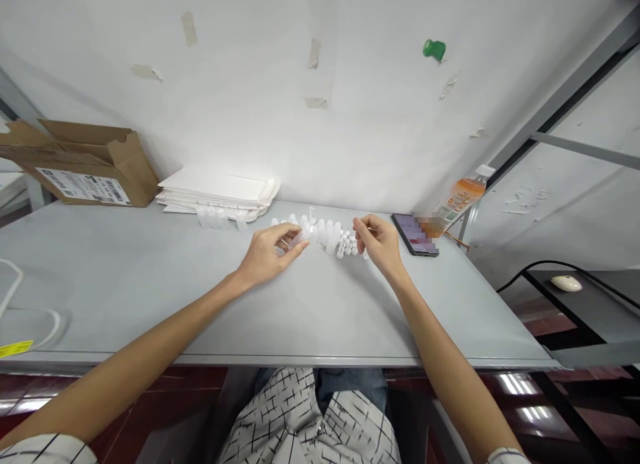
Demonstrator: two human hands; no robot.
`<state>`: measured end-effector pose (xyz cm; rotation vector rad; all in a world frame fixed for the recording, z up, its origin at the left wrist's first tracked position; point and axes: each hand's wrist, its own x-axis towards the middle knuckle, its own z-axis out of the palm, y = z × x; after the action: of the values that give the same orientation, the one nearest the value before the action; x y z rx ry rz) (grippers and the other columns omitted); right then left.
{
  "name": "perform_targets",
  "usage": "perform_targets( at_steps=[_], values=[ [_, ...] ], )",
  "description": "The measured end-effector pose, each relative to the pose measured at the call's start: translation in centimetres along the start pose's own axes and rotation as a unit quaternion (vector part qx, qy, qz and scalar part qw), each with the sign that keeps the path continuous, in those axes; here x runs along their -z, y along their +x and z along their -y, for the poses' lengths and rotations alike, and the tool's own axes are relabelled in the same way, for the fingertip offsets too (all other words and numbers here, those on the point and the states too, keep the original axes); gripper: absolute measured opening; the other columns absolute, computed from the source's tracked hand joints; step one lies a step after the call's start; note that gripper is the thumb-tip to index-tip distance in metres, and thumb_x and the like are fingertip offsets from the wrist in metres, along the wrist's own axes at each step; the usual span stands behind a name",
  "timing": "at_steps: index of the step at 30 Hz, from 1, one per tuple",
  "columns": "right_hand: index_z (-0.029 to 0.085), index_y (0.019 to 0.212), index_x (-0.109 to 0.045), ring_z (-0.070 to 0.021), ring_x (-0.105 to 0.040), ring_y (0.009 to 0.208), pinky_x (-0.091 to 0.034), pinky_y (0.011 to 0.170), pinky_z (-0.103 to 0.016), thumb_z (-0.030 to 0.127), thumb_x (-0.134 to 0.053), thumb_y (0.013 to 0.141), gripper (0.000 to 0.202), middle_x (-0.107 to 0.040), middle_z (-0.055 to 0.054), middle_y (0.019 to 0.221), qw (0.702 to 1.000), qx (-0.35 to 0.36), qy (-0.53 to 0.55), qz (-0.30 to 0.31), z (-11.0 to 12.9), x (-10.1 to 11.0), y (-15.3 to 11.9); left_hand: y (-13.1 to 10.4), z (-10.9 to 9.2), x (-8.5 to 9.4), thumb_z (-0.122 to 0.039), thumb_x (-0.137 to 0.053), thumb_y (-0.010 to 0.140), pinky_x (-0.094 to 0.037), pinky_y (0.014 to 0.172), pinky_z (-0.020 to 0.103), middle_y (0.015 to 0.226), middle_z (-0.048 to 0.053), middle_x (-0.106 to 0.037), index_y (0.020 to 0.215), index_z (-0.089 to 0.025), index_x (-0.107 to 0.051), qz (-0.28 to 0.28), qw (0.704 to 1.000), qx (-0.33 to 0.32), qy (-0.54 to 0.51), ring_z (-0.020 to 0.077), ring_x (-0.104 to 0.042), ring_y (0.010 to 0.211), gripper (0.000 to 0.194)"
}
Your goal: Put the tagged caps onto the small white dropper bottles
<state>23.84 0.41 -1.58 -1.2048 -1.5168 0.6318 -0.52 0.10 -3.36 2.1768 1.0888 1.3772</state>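
Observation:
A cluster of several small white plastic vials [330,236] lies on the grey table [310,317] near the wall. My left hand [270,252] pinches one small white vial [301,236] between thumb and fingertips at the left end of the cluster. At the right end, my right hand [379,241] has its fingers curled and its fingertips touch the vials there; whether it grips one I cannot tell.
A stack of flat white cartons [220,192] and a few clear vials [215,217] lie at the back. An open cardboard box [85,163] stands back left. A phone [415,234] and an orange drink bottle [457,201] sit to the right. A side shelf holds a mouse [566,283].

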Motion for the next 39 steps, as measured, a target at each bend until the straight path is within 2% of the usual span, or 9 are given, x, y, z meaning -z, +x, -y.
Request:
perform_targets(
  at_steps=[5, 10, 12, 15, 19, 22, 30, 35, 39],
  values=[
    [0.017, 0.075, -0.062, -0.0101, -0.052, 0.044, -0.038, 0.046, -0.025, 0.029, -0.062, 0.082, 0.014, -0.055, 0.003, 0.059, 0.992, -0.01, -0.097, 0.084, 0.0, 1.8, 0.4, -0.1, -0.4, 0.1, -0.04, -0.067, 0.082, -0.059, 0.069, 0.029, 0.085, 0.005, -0.067, 0.098, -0.014, -0.064, 0.036, 0.998, 0.053, -0.027, 0.0155, -0.066, 0.071, 0.031],
    [0.017, 0.076, -0.064, -0.0094, -0.052, 0.046, -0.04, 0.047, -0.025, 0.029, -0.061, 0.084, 0.015, -0.057, 0.001, 0.064, 0.991, 0.01, -0.099, 0.094, 0.3, 1.3, 0.0, 0.0, -0.9, 0.5, -0.036, -0.062, 0.087, -0.055, 0.065, 0.029, 0.077, 0.0, -0.062, 0.113, -0.016, -0.057, 0.113, 0.983, 0.101, -0.103, 0.0129, -0.064, 0.061, 0.034],
    [0.017, 0.081, -0.065, -0.009, -0.053, 0.047, -0.042, 0.048, -0.025, 0.032, -0.062, 0.085, 0.015, -0.059, 0.001, 0.069, 0.993, 0.021, -0.075, 0.086, 0.6, 0.7, -0.3, -0.1, -1.0, 0.5, -0.035, -0.059, 0.09, -0.054, 0.064, 0.029, 0.073, -0.002, -0.059, 0.119, -0.017, -0.053, 0.163, 0.967, 0.118, -0.153, 0.0129, -0.064, 0.059, 0.035],
    [0.02, 0.099, -0.065, -0.0093, -0.058, 0.05, -0.046, 0.049, -0.025, 0.035, -0.063, 0.085, 0.021, -0.062, -0.001, 0.081, 0.995, 0.031, -0.027, 0.088, 1.0, -0.2, -0.8, -0.3, -1.0, 0.2, -0.036, -0.052, 0.094, -0.053, 0.063, 0.029, 0.068, -0.005, -0.054, 0.121, -0.02, -0.048, 0.229, 0.933, 0.149, -0.232, 0.0131, -0.063, 0.058, 0.031],
    [0.023, 0.114, -0.062, -0.0113, -0.064, 0.057, -0.052, 0.052, -0.026, 0.038, -0.063, 0.087, 0.032, -0.063, -0.002, 0.093, 0.988, 0.028, 0.034, 0.148, 1.4, -1.1, -1.5, -0.7, -0.9, -0.1, -0.039, -0.046, 0.098, -0.05, 0.058, 0.026, 0.068, -0.008, -0.042, 0.115, -0.023, -0.045, 0.278, 0.893, 0.198, -0.292, 0.0106, -0.059, 0.053, 0.024],
    [0.023, 0.115, -0.062, -0.012, -0.066, 0.06, -0.054, 0.053, -0.027, 0.04, -0.065, 0.086, 0.034, -0.064, -0.002, 0.094, 0.984, 0.015, 0.061, 0.166, 1.5, -1.6, -1.7, -0.6, -1.0, -0.2, -0.041, -0.046, 0.098, -0.047, 0.054, 0.024, 0.067, -0.009, -0.04, 0.11, -0.024, -0.044, 0.283, 0.888, 0.218, -0.291, 0.009, -0.056, 0.049, 0.021],
    [0.014, 0.099, -0.067, -0.0153, -0.069, 0.057, -0.056, 0.052, -0.029, 0.047, -0.071, 0.08, 0.038, -0.069, -0.006, 0.085, 0.981, -0.074, 0.138, 0.115, 2.0, -2.2, -1.8, -0.3, -1.6, 0.1, -0.048, -0.05, 0.096, -0.047, 0.052, 0.023, 0.063, -0.01, -0.038, 0.103, -0.023, -0.045, 0.256, 0.901, 0.199, -0.29, 0.0081, -0.05, 0.047, 0.027],
    [0.015, 0.096, -0.069, -0.0142, -0.068, 0.055, -0.056, 0.051, -0.028, 0.044, -0.073, 0.078, 0.034, -0.069, -0.005, 0.082, 0.976, -0.054, 0.173, 0.123, 2.0, -2.3, -1.9, -0.4, -1.5, 0.0, -0.048, -0.05, 0.096, -0.046, 0.053, 0.023, 0.062, -0.009, -0.042, 0.104, -0.022, -0.046, 0.263, 0.906, 0.189, -0.271, 0.0084, -0.05, 0.047, 0.027],
    [0.015, 0.086, -0.067, -0.0162, -0.07, 0.057, -0.057, 0.052, -0.028, 0.043, -0.075, 0.077, 0.031, -0.07, -0.005, 0.079, 0.976, -0.053, 0.182, 0.11, 2.2, -2.4, -2.0, -0.5, -1.5, -0.1, -0.048, -0.05, 0.095, -0.045, 0.053, 0.024, 0.059, -0.009, -0.043, 0.105, -0.021, -0.047, 0.262, 0.911, 0.186, -0.259, 0.0093, -0.05, 0.047, 0.029]
  ],
)
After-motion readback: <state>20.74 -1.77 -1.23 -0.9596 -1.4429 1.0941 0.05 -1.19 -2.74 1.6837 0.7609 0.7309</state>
